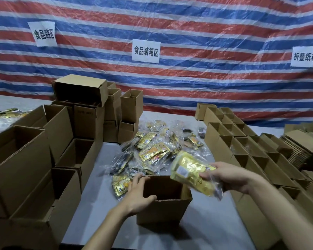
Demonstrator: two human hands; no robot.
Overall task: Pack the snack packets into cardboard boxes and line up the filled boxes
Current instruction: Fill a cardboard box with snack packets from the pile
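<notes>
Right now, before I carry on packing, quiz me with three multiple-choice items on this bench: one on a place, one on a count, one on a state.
1. Where is the pile from the box the left hand holds? A) inside it B) beyond it C) under it
2. How many white signs hang on the tarp? A) one B) six C) three
3. The right hand is: A) gripping a gold packet B) empty C) flat on the table

1 B: the pile lies past the box's far rim.
2 C: three sheets show on the stripes.
3 A: its fingers curl round the packet.
</notes>
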